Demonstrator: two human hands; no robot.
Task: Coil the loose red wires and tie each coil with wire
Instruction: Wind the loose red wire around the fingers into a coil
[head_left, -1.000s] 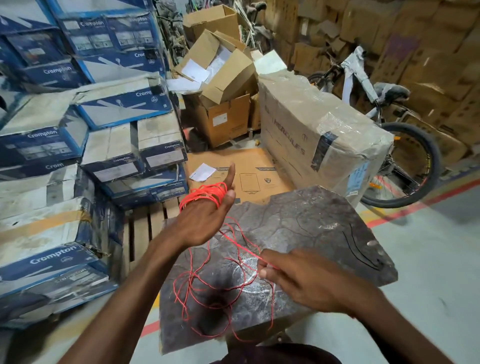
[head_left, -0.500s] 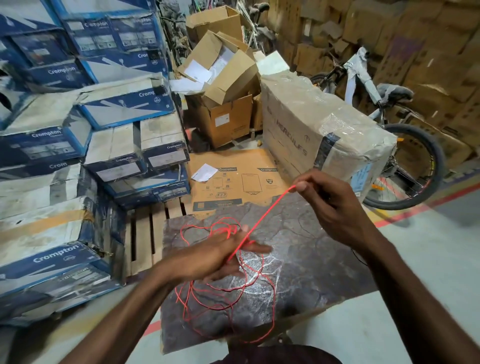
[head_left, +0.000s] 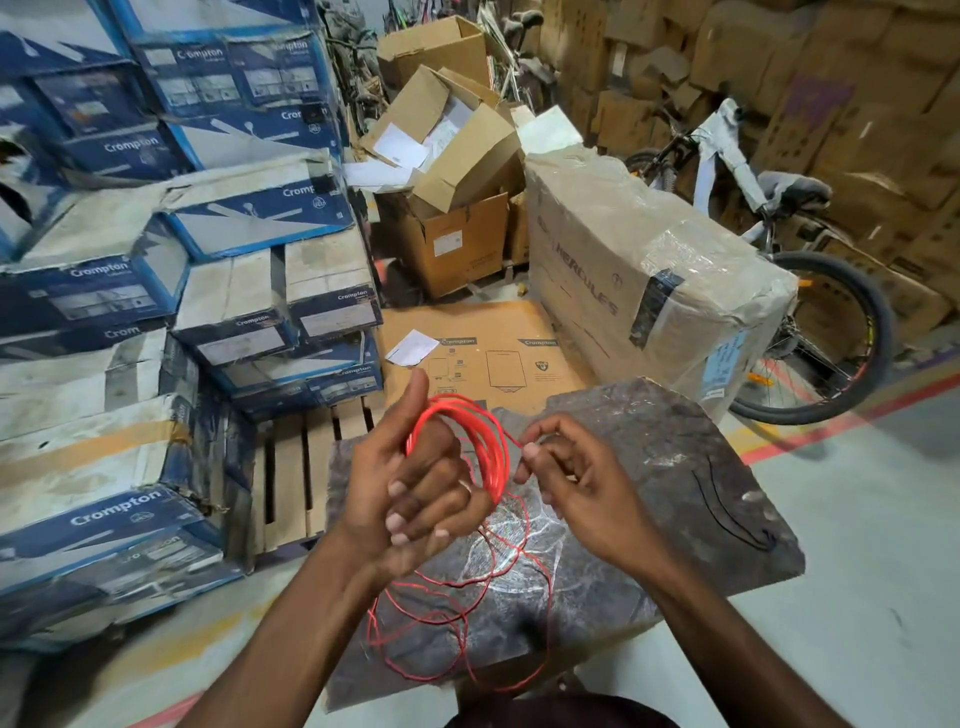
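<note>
The red wire coil (head_left: 485, 441) seems light and springy — the left hand (head_left: 410, 493) grips it, the right hand (head_left: 576, 483) pinches the loose strand (head_left: 513, 440) just beside it.

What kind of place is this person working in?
Most likely a warehouse or stockroom: stacked blue-and-white printed cartons, a large plastic-wrapped brown cardboard box, and a partly wrapped bicycle standing before a wall of brown cartons.

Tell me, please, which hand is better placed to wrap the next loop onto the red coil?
The right hand: it pinches the free strand just beside the coil and looks unencumbered. The left hand has the coil wrapped around it, serving as its form, while loose wire waits on the slab.
</note>
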